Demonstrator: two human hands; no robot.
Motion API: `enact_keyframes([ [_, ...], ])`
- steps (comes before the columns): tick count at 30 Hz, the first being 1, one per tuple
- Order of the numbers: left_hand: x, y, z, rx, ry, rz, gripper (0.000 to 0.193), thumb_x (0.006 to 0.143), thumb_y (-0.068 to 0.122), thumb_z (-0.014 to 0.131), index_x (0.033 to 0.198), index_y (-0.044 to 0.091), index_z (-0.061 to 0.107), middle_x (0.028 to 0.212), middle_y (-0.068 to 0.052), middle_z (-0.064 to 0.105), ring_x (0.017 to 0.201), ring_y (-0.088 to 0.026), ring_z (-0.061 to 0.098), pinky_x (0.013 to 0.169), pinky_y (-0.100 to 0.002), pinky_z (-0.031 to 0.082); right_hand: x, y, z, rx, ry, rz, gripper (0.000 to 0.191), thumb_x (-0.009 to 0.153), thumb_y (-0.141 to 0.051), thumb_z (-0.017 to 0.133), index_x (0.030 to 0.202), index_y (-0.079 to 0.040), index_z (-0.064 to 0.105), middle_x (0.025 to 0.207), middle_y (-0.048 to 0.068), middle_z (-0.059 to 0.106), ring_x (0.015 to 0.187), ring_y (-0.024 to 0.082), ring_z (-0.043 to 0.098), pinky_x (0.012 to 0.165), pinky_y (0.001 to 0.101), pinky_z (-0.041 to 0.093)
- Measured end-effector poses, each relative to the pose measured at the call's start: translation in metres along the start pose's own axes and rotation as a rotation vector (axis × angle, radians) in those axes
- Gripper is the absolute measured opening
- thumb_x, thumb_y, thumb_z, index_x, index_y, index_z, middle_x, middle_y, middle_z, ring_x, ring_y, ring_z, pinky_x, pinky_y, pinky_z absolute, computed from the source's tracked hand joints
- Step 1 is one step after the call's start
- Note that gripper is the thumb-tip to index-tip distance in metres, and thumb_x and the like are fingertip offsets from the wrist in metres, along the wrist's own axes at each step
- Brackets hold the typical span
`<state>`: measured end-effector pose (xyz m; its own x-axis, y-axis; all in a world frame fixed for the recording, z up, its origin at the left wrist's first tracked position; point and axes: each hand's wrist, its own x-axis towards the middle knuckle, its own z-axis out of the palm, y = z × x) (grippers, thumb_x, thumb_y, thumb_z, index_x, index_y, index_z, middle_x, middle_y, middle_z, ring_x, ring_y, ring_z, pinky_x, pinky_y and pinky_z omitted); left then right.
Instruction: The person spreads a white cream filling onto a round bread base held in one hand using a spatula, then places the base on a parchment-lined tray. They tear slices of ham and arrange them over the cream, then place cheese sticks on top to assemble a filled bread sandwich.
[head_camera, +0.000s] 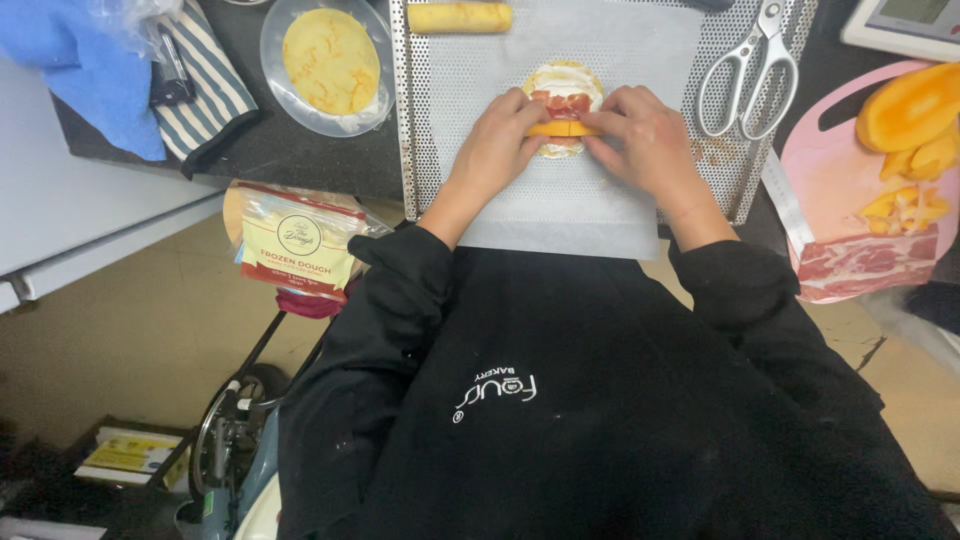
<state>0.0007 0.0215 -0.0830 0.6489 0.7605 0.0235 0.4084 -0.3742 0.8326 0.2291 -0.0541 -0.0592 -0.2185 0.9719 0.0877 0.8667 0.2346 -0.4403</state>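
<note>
1. Black apron cloth (600, 420) fills the bottom centre of the frame, closest to the lens, with black sleeves (400, 270) rising toward the worktop.
2. At the upper left lie a blue cloth (85, 70) and a striped oven mitt (205, 85) on the dark counter (290, 150).
3. Just right of them, a clear plastic plate (275, 40) carries a round yellow dough disc (330, 60).
4. Below that, at centre left, a packet of frozen dough (295, 245) hangs over the counter edge.
5. A perforated metal tray (415, 120) lined with white baking paper (560, 200) takes up the top centre; a rolled yellow pastry (460, 16) sits at its far edge.
6. The left hand (495, 145) has its fingers curled, pinching the left end of an orange slice (563, 128).
7. That orange slice lies across a small round dough disc topped with red cured meat (565, 88), in the middle of the paper at upper centre.
8. The right hand (650, 140) pinches the slice's right end, fingers bent; the two hands nearly meet over it.
9. White-handled scissors (745, 75) rest on the tray's right part.
10. At the far right, a pink cutting board (830, 170) holds orange fruit pieces (910, 110) and slices of cured meat (865, 262).
</note>
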Motion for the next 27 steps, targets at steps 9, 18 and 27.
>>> enact_keyframes([
  [9,0.001,0.000,0.001,0.026,-0.003,-0.003,0.025,0.082,0.009,0.079,0.102,0.007,0.065,0.098,-0.011,0.057,0.098,-0.034,0.060,0.084,-0.045,0.051,0.004,-0.007,0.004,-0.007,-0.005,-0.019,0.020,0.086,-0.018,0.084,0.106,-0.018,0.080,0.100,-0.002,0.065,0.096,0.017,0.065,0.075,0.0320,0.054],
  [18,0.008,0.010,-0.002,0.118,0.041,0.082,0.030,0.080,0.014,0.080,0.106,0.008,0.067,0.101,-0.008,0.057,0.098,-0.030,0.060,0.080,-0.042,0.052,-0.020,0.031,-0.018,0.055,0.376,0.295,0.010,0.097,-0.005,0.076,0.107,-0.003,0.074,0.101,0.011,0.065,0.098,0.028,0.065,0.084,0.0389,0.053],
  [27,0.016,0.022,0.003,0.120,-0.004,0.110,0.025,0.084,0.022,0.082,0.101,0.009,0.069,0.097,-0.005,0.056,0.094,-0.027,0.059,0.077,-0.042,0.052,0.042,0.049,-0.029,-0.119,0.383,0.093,0.035,0.081,0.009,0.060,0.114,0.003,0.070,0.104,0.022,0.068,0.098,0.042,0.062,0.083,0.0467,0.050],
])
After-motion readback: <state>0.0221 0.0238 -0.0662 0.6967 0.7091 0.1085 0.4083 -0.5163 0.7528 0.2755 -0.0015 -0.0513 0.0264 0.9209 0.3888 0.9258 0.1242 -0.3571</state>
